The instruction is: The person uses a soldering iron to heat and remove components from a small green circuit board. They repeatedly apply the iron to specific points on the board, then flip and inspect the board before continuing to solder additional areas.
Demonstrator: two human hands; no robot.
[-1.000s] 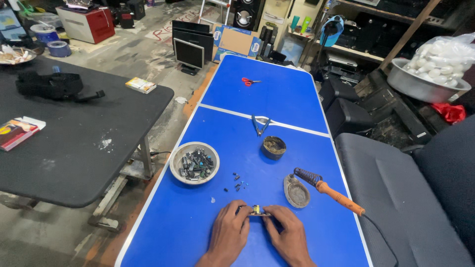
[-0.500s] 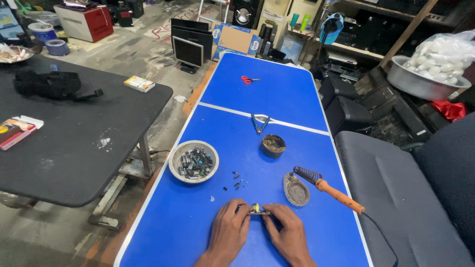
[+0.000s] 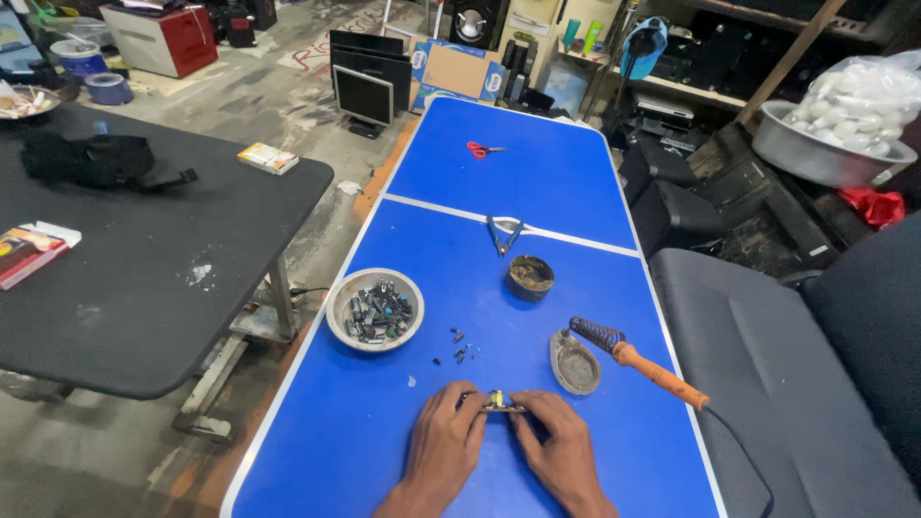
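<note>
Both of my hands rest on the near end of a long blue table [image 3: 499, 163]. My left hand [image 3: 446, 443] and my right hand [image 3: 556, 449] pinch the two ends of a small circuit board [image 3: 497, 401] with a yellow part on it. Just beyond it lie a few tiny dark loose parts [image 3: 459, 349]. A grey bowl [image 3: 375, 309] full of small electronic parts stands to the left of those. To the right, a soldering iron [image 3: 641, 363] with an orange handle leans on an oval metal stand [image 3: 575, 363].
Further up the table sit a small dark round tin [image 3: 530, 277], blue-handled pliers [image 3: 503, 234] and red scissors [image 3: 484, 150]. A black table [image 3: 144, 278] with a bag and books stands left. A dark chair seat [image 3: 767, 364] is right. Monitors and clutter lie beyond.
Both hands stay on the small board with almost no movement. The view has shifted slightly.
</note>
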